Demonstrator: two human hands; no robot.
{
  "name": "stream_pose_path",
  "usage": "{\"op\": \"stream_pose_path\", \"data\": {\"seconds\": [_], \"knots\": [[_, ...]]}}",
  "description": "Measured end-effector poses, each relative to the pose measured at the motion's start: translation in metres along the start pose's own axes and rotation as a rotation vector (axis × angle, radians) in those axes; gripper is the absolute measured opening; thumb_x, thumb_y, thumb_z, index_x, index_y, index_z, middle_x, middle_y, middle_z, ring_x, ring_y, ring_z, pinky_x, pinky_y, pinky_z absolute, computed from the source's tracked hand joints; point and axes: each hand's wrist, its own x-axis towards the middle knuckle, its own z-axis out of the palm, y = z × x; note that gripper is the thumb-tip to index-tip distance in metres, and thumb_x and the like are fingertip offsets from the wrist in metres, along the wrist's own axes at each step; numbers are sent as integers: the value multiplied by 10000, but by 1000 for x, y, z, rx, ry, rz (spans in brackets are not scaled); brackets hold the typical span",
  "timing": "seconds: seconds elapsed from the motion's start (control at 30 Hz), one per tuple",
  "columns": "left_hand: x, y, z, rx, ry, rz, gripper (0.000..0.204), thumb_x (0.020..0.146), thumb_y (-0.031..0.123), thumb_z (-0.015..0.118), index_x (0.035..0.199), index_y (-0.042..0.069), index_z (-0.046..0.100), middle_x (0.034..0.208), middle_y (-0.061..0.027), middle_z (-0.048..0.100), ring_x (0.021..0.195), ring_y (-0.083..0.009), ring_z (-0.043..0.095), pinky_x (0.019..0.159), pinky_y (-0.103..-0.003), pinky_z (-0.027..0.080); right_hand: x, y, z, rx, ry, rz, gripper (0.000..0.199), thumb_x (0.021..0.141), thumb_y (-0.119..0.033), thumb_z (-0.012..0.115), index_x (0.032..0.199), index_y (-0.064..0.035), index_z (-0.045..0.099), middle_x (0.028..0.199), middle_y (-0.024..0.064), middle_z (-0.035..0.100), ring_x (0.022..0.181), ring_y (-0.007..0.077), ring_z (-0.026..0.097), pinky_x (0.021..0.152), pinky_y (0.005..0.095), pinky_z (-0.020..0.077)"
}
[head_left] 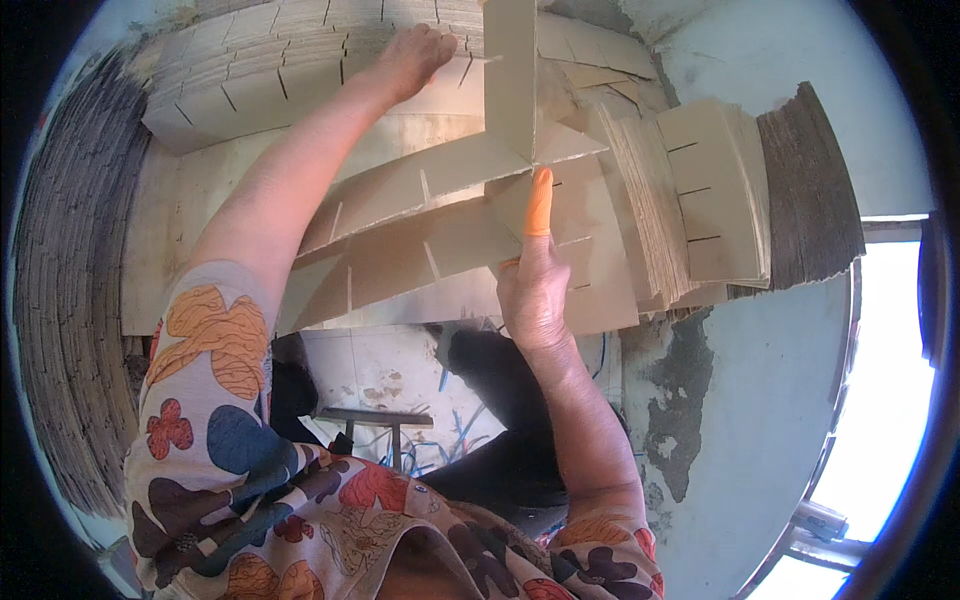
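Two hands on slotted cardboard strips (440,215), right hand (535,290) grip closed on them, left hand (412,58) flat on stack (260,70)

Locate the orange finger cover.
Head view, centre: the orange finger cover is on the right hand, pressed against slotted cardboard strips, left of the fanned stack.

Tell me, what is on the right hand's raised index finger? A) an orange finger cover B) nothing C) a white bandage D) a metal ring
A: the right hand has an orange finger cover on its index finger, pressed against the slotted cardboard strips.
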Motion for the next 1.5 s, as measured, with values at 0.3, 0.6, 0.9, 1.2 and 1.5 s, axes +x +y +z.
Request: {"op": "stream_pose_path", "data": {"seconds": [0.3,0.6,0.9,1.2,1.5], "knots": [[-18,5,-20,-95,233,86,31,733,66,600,760,55,588,739,-93,621,833,-288,596,717,-423,488,1,-8,-4,108,23,40,867,720,125,512,1471,-160,186,1051,226,595,832,364,638,698,393,538],[-28,20,-33,-181,208,115,100,715,11,597,792,75,599,715,-76,623,781,-263,606,639,-392,509,1,1,-2,58,-37,15,915,734,103,528,1487,-147,71,936,230,594,724,381,618,631,428,518],[-40,40,-63,-336,285,114,76,736,25,602,807,51,591,693,-133,588,740,-306,599,616,-429,491,-1,-3,-5,90,-21,-5,923,737,129,490,1492,-158,41,924,239,604,742,364,615,656,426,506],[-51,48,-82,-429,285,133,64,738,-9,586,789,26,567,688,-179,550,694,-348,582,602,-449,453,-4,-4,-12,-15,-108,-4,921,684,151,471,1486,-157,140,820,201,616,706,356,612,627,423,496],[-82,55,-100,-619,-81,-45,153,698,-30,611,699,-15,458,642,-190,521,627,-338,546,566,-426,407,-4,-2,-45,-328,-270,-66,732,741,80,454,1434,-68,273,781,198,606,732,348,630,648,454,499]]}}
